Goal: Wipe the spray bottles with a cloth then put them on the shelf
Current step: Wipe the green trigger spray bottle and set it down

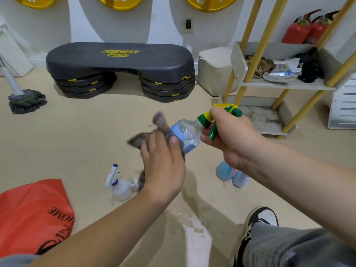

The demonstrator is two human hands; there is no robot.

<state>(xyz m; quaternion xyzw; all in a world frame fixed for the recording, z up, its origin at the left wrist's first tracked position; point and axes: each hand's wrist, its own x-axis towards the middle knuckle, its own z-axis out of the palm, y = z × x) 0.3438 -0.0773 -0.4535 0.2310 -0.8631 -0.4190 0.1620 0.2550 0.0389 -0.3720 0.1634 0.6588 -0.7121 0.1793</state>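
Note:
My right hand (229, 132) grips the green and yellow trigger head of a clear spray bottle (187, 134) with a blue label, held sideways above the floor. My left hand (163, 162) holds a grey cloth (152, 132) wrapped against the bottle's lower body; the cloth's loose ends are blurred. A white spray bottle (119, 184) with a blue-tipped trigger stands on the floor below my left hand. A blue bottle (224, 171) and a pale one (239, 179) lie on the floor under my right wrist. The shelf (289, 85) with yellow poles stands at the right.
A black step platform (119, 68) sits by the far wall. A mop (25, 99) lies at left, a red bag (32, 214) at lower left. The shelf holds rags and packets. Water is spilled on the floor (194, 228) near my shoe (260, 218).

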